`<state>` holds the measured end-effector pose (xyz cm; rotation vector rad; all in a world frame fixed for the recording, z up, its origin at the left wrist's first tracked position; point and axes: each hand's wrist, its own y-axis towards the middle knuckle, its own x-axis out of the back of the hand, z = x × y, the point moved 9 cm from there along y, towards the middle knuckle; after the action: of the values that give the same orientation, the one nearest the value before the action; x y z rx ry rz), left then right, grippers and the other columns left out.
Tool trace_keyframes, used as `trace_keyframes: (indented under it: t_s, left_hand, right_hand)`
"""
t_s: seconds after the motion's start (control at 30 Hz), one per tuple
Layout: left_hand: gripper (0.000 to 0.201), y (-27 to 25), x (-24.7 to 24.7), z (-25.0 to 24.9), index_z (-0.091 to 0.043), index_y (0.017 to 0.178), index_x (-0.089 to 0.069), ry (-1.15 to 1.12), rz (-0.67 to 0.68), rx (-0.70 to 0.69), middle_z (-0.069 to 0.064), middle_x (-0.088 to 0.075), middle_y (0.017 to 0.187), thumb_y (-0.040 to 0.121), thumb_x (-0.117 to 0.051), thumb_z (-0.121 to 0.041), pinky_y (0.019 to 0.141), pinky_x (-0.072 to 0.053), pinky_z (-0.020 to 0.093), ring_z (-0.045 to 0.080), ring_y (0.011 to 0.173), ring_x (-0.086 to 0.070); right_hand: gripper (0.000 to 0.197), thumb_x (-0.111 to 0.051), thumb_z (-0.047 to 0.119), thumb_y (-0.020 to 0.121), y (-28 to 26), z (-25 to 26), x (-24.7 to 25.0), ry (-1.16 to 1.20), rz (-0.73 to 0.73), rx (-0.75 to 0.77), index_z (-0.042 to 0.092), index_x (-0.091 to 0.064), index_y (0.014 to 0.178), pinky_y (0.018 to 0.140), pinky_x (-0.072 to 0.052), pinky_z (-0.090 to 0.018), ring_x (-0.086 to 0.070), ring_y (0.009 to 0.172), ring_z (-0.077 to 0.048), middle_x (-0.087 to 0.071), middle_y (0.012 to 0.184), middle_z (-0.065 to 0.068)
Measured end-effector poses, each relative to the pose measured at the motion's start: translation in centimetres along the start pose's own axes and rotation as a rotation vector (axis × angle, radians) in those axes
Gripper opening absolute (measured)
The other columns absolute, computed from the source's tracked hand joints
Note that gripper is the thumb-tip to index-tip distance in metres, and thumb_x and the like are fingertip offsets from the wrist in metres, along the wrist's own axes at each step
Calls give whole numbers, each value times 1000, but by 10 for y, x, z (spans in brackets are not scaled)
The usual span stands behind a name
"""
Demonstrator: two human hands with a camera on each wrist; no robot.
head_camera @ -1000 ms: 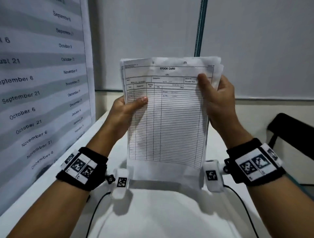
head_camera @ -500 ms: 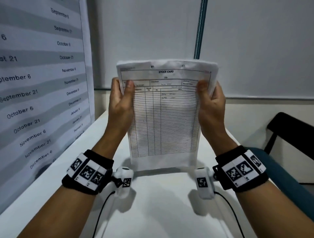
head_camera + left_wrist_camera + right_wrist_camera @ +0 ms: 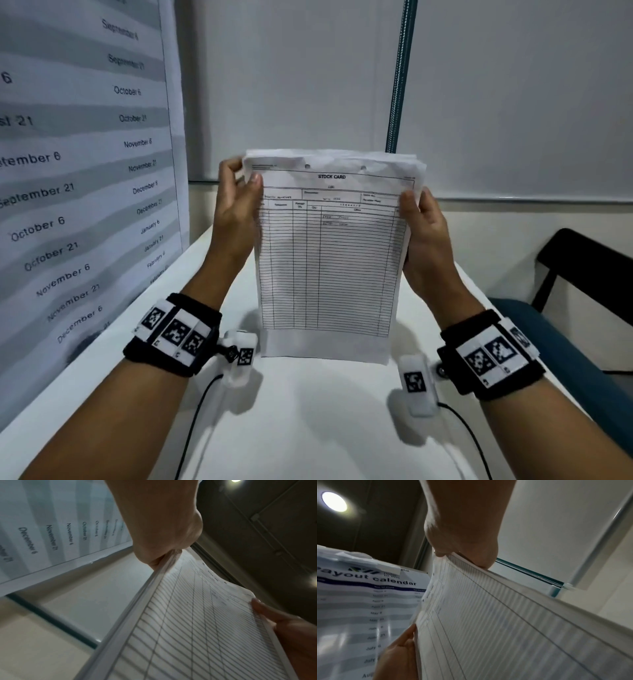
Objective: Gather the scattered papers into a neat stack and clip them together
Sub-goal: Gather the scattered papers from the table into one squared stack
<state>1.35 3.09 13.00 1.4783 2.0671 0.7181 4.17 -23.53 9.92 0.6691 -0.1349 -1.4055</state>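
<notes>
A stack of ruled sheets headed STOCK CARD point(image 3: 329, 260) stands upright with its bottom edge on the white table point(image 3: 308, 428). My left hand point(image 3: 236, 205) grips the stack's upper left edge, thumb on the front. My right hand point(image 3: 423, 233) grips the upper right edge, thumb on the front sheet. In the left wrist view the stack's left edge point(image 3: 154, 595) shows several sheets lined up, held by the left hand point(image 3: 161, 536). In the right wrist view the right hand point(image 3: 464, 542) pinches the stack point(image 3: 505, 628). No clip is in view.
A large payout calendar poster point(image 3: 78, 171) hangs on the wall close at the left. A dark chair point(image 3: 582, 274) stands beyond the table's right edge. Wrist camera cables point(image 3: 191, 428) trail over the table near me.
The stack has dropped lower, its bottom edge now on the table. My left hand slid up from mid-edge to the top left corner. The right hand stayed at the upper right.
</notes>
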Motion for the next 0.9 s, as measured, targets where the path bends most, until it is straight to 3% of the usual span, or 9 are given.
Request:
trace_keyframes:
  t_s: [0.07, 0.13, 0.23, 0.3, 0.4, 0.47, 0.53, 0.73, 0.9]
  left_hand:
    - [49, 2, -2, -24, -26, 146, -39, 79, 8, -156, -14, -46, 149, 101, -49, -10, 113, -42, 56, 28, 137, -49]
    - [59, 5, -6, -40, -20, 151, -37, 147, 42, -248, -16, -38, 155, 97, -46, 3, 118, -36, 52, 30, 143, -42]
    - [38, 8, -6, -45, -8, 126, -60, 157, 89, -226, 3, -61, 130, 94, -44, 6, 92, -49, 14, -1, 113, -60]
    - [30, 6, -3, -46, -11, 120, -61, 177, 86, -242, 0, -63, 122, 96, -48, 1, 90, -48, 12, -2, 108, -60]
    - [28, 6, 0, -47, -15, 125, -58, 187, 90, -264, -3, -60, 123, 98, -55, -9, 90, -51, 18, 6, 108, -61]
    - [18, 6, -2, -45, -10, 117, -58, 165, 101, -252, -2, -62, 109, 99, -57, -9, 78, -51, 14, 0, 93, -63]
    - [12, 6, -1, -44, -8, 111, -58, 147, 84, -240, -3, -60, 100, 99, -58, -9, 71, -51, 13, -1, 84, -62]
    - [31, 1, 1, -19, -23, 128, -56, -97, 30, -38, 20, -61, 126, 98, -64, -27, 83, -59, 40, 22, 99, -67]
    - [33, -8, -10, 5, -6, 120, -65, -180, 124, 271, 8, -76, 101, 99, -60, -31, 80, -61, 37, 26, 93, -76]
  right_hand:
    - [20, -57, 19, 101, 7, 16, -8, 26, 39, 54, 17, -59, 120, 102, -45, -66, -65, 106, -35, -68, 116, -15]
    - [31, -60, 14, 98, 14, 32, -16, 12, 101, 122, 21, -56, 128, 103, -44, -67, -62, 117, -37, -60, 132, -18]
    - [43, -65, 17, 94, 19, 53, -21, -187, 165, 276, 33, -57, 133, 111, -39, -62, -47, 137, -33, -54, 141, 9]
    - [29, -67, 16, 92, 19, 58, -17, -265, 138, 327, 26, -63, 119, 108, -44, -57, -56, 125, -26, -63, 122, 13]
    - [14, -68, 8, 93, 15, 55, -11, -180, 95, 307, 18, -60, 98, 84, -54, -35, -63, 89, -13, -64, 93, 8]
    - [16, -68, 6, 92, 13, 55, -9, -165, 71, 312, 16, -57, 96, 74, -53, -26, -61, 80, -9, -63, 88, 9]
    - [21, -72, 12, 89, 11, 52, -9, -157, 75, 300, 16, -56, 103, 73, -55, -28, -63, 80, -12, -63, 91, 3]
    - [48, -70, 25, 89, 14, 14, -9, -62, 190, 13, 17, -53, 133, 95, -56, -45, -68, 110, -33, -70, 120, -11]
    - [43, -64, 29, 93, 6, -21, -6, -28, 193, -279, -2, -64, 123, 99, -54, -50, -69, 109, -37, -70, 119, -22]
